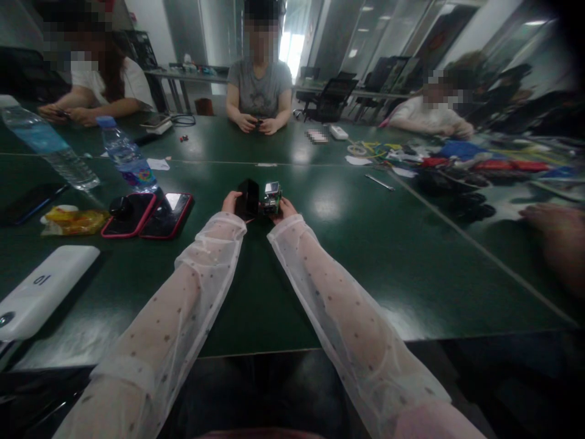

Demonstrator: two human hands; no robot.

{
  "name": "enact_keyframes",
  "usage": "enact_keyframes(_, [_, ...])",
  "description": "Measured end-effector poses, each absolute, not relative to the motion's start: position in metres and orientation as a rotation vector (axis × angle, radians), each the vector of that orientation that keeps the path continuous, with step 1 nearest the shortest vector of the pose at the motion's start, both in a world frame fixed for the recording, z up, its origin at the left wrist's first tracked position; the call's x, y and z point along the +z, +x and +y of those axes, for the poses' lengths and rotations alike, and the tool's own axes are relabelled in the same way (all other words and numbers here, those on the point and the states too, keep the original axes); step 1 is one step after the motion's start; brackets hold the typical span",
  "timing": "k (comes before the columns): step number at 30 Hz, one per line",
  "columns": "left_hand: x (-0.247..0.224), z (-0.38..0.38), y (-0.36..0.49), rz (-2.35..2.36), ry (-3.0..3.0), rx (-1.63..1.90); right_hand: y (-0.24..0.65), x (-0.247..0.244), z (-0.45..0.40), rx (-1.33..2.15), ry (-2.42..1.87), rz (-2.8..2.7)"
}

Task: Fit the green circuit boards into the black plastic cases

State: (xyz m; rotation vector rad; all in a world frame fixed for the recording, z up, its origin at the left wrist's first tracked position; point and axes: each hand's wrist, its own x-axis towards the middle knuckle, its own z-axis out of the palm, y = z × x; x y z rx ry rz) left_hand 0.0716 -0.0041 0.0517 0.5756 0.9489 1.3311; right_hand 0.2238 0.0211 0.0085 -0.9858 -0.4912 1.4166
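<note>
Above the middle of the dark green table (356, 256), my left hand (232, 203) is closed round the side of a black case (249, 198), which stands tilted. Close to its right, my right hand (286, 209) grips a small electronic device (271, 196) with a shiny square face and a green board edge. A narrow gap shows between the case and the device. Sheer dotted sleeves cover both my forearms. Most of my fingers are hidden behind the two objects.
Left are two phones (167, 215), a yellow packet (75, 221), a white power bank (46, 289) and bottles (128, 155). Cables and tools (475, 161) lie at the right, near another person's hand (557, 235). Several people sit around the table.
</note>
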Motion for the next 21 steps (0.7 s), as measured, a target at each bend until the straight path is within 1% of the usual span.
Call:
enact_keyframes(3, [0.050, -0.005, 0.071, 0.872, 0.355, 1.219, 0.224, 0.020, 0.016, 1.459, -0.970, -0.360])
enact_keyframes(9, [0.043, -0.001, 0.073, 0.859, 0.306, 1.184, 0.231, 0.034, 0.005, 1.576, -0.911, -0.304])
enact_keyframes(13, [0.044, -0.002, 0.073, 0.871, 0.320, 1.200, 0.233, 0.034, 0.001, 1.603, -0.867, -0.297])
enact_keyframes(17, [0.049, -0.006, 0.077, 0.885, 0.322, 1.193, 0.233, 0.028, 0.004, 1.552, -0.858, -0.324])
enact_keyframes(21, [0.053, -0.008, 0.081, 0.897, 0.333, 1.264, 0.237, 0.025, 0.008, 1.560, -0.897, -0.365])
